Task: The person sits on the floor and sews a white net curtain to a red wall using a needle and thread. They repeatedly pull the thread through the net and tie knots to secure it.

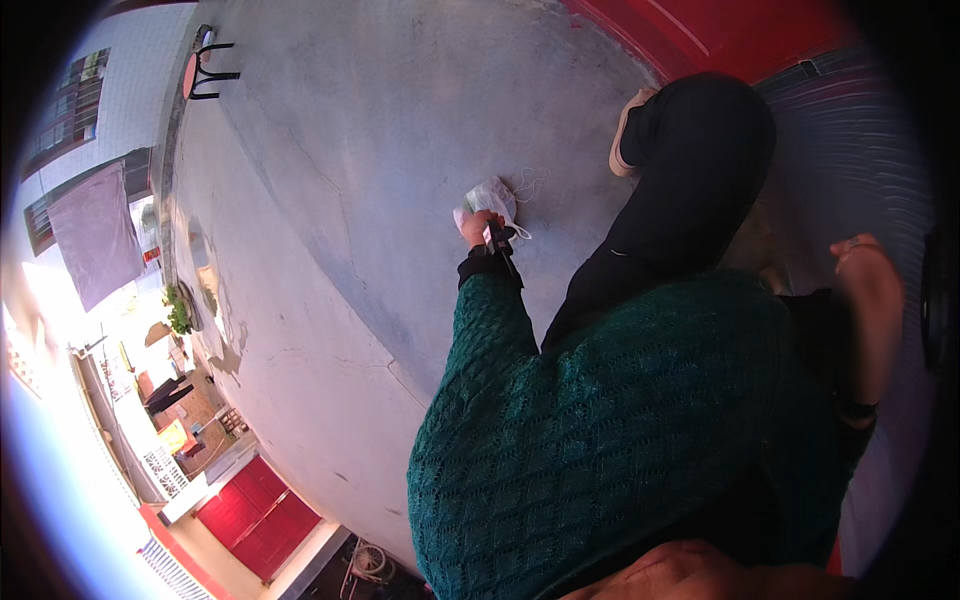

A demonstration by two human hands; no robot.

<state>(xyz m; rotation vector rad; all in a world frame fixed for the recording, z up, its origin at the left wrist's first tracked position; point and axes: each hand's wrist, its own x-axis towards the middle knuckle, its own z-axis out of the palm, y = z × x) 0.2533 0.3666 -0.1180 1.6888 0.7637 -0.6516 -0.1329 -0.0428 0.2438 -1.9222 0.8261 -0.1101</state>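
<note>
My left hand (478, 223) is closed on a white plastic bag (491, 196), which hangs or rests low over the concrete ground; contact with it is unclear. Thin pale string loops (534, 182) trail beside the bag. A dark device (498, 238) sits at my left wrist. Far over at the right edge of the view is my right hand (868, 292), blurred, its fingers bent at the tip. Whether it holds anything is hidden. Between the hands are my leg in black trousers (675, 180) and a tan shoe (628, 139).
Cracked grey concrete (337, 135) spreads ahead and left. A red-topped stool (192, 75) stands at the far upper left. Red panels (720, 30) rise at upper right. Distant are a hanging cloth (97, 229), a potted plant (178, 309), red doors (259, 517) and a wheeled frame (369, 561).
</note>
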